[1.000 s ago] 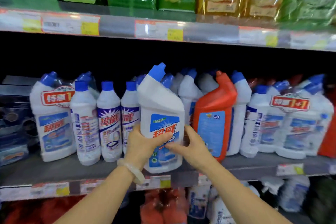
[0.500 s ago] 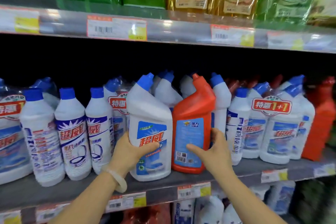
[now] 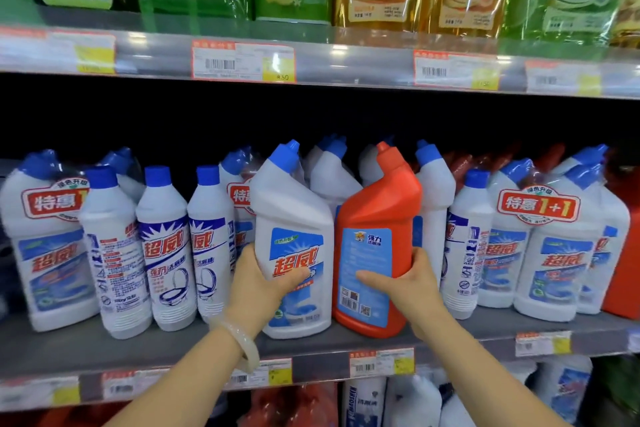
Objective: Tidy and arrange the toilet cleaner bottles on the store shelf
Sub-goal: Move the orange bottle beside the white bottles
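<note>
Head view has the left hand (image 3: pixel 263 284) gripping the white toilet cleaner bottle (image 3: pixel 294 211) and the right hand (image 3: pixel 408 284) gripping the red bottle (image 3: pixel 377 211), both at the shelf (image 3: pixel 86 350) front; they are probably full, heavy and slick, so best held low around the body.
</note>
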`<state>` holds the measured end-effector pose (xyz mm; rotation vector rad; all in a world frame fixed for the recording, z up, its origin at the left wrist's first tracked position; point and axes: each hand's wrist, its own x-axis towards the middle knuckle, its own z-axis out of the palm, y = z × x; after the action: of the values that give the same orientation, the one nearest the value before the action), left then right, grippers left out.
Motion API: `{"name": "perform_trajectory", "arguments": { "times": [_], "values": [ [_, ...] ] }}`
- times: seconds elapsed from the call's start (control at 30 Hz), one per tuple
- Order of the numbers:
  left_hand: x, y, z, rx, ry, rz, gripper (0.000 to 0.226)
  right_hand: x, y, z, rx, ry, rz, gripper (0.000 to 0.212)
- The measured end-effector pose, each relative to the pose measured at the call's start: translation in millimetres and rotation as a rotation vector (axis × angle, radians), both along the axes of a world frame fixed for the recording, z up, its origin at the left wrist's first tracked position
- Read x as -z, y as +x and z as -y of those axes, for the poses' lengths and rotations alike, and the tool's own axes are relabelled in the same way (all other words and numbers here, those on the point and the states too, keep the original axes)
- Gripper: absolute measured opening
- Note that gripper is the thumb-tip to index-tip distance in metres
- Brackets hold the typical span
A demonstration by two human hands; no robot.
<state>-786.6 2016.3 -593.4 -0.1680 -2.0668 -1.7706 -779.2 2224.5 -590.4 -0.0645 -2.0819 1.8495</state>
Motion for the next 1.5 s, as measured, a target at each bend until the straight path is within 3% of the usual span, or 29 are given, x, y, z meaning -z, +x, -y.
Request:
{"name": "perform_trajectory", "arguments": {
  "times": [0.2, 0.3, 0.37, 0.43, 0.53, 0.63, 0.77, 0.87, 1.0, 1.17, 1.37, 1.5],
  "values": [
    [10.3, -0.1, -3.3, -0.052, 0.006, 0.037, 0.056, -6.1, 18.0, -10.5, -0.024, -0.067, -0.080, 0.058],
    [9.5, 18.9, -14.1, -0.249, -0.224, -0.086, 0.081, -19.7, 27.0, -13.0, -0.044, -0.102, -0.157, 0.059],
    [5.4, 35.6, -24.6, -0.296, -0.263, -0.237, 0.092, -27.5, 32.3, -12.3, -0.064, -0.115, -0.179, 0.064],
    [2.1, 50.2, -38.0, -0.097, -0.330, -0.311, 0.098, -31.1, 37.4, -7.3, -0.059, -0.131, -0.186, 0.067],
    [17.9, 49.3, -66.2, 0.251, -0.475, -0.135, 0.116, -26.6, 39.5, 7.9, 0.049, -0.143, -0.170, 0.067],
    [25.4, 45.5, -92.5, 0.240, -0.423, -0.055, 0.134, -17.8, 34.4, 20.4, 0.193, -0.078, -0.122, 0.070],
    [23.6, 34.5, -113.0, 0.114, -0.399, -0.061, 0.119, -7.7, 34.1, 20.3, 0.215, -0.063, -0.090, 0.065],
    [19.0, 23.1, -120.1, 0.197, -0.290, -0.040, 0.116, -6.1, 35.6, 14.6, 0.146, -0.060, -0.102, 0.051],
    [19.7, 5.6, -115.4, 0.309, -0.104, 0.001, 0.088, -10.3, 41.3, 4.6, 0.004, -0.052, -0.038, 0.029],
    [22.0, -6.4, -101.0, 0.356, 0.011, 0.089, 0.057, -3.5, 47.3, 10.5, -0.043, 0.197, 0.008, 0.031],
    [29.8, -9.5, -99.1, 0.314, -0.007, 0.085, 0.075, 4.2, 64.6, 8.7, -0.100, 0.303, 0.145, 0.036],
    [28.0, -13.1, -94.3, 0.471, 0.069, 0.224, 0.069, 11.5, 69.6, 3.9, -0.072, 0.355, 0.180, 0.042]
  ]
}}
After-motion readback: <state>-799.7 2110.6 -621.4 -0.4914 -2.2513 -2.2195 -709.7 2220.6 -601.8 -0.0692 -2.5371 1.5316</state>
